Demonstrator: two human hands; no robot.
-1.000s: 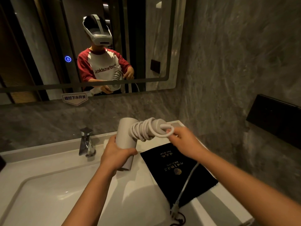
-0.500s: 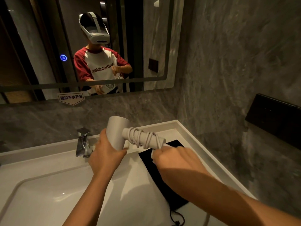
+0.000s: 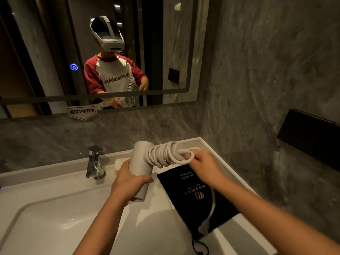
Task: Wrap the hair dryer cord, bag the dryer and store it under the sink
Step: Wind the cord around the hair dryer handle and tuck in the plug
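Note:
A white hair dryer is held above the counter, barrel upright, its handle pointing right. My left hand grips the barrel from below. The white cord is coiled in many loops around the handle. My right hand pinches a loop of cord at the handle's end. The loose tail of the cord hangs down from that hand, with the plug end over the bag. A black drawstring bag with gold print lies flat on the counter to the right of the basin.
A white basin fills the lower left, with a chrome faucet behind it. A mirror hangs on the grey stone wall. A black wall fixture juts out at the right. A small white bar sits by the faucet.
My right hand has come round from below the handle to its end, bringing another turn of cord. The coil is thicker and the hanging tail shorter.

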